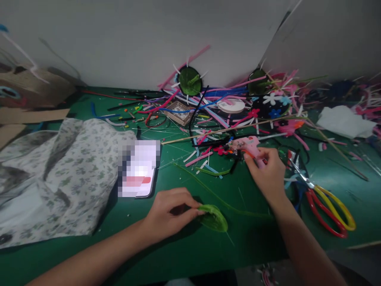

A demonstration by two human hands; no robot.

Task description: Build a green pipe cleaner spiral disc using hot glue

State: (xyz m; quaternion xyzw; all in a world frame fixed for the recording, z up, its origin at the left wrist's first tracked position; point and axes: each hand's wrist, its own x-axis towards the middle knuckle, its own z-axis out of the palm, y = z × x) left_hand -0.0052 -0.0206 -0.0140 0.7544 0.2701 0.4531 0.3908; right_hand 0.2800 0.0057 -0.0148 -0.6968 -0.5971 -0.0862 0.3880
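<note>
Nearest in the head view, bare forearms (110, 250) across the near edge of the green counter (190, 254); pinching, between thumb and fingertips of the left hand (171, 210), one end of a cupped green leaf-shaped piece (216, 220), close to the counter's near edge; gripping, with the right hand (268, 169), the handle of a pink glue gun (252, 145), nozzle toward the left edge; hard to tell whether resting on the scraps beneath or just above; between the two hands, laid slantwise, a thin green stem (253, 213), one end running in under the right forearm.

Right of the right wrist, toward the near right corner, scissors (310, 185) with red and yellow handles, loops toward the near edge, blades pointing toward the far side; farther back by the right edge, a crumpled white tissue (345, 121).

Toward the left edge, a rumpled patterned cloth (98, 167); just beside it, a lit phone (141, 167), screen masked by coarse blocks; at the far left corner, a brown paper bag (38, 89) and flat cardboard (34, 115).

Along the far edge, heaped before a pale wall (143, 35), pink, blue and black strips (229, 94); among them, a round green piece (189, 81) with white spikes, a diamond-shaped tray (179, 113), a white roll (231, 105) and small flower shapes (271, 98); stretched from beside the phone into the heap, a thin wooden stick (190, 138).
</note>
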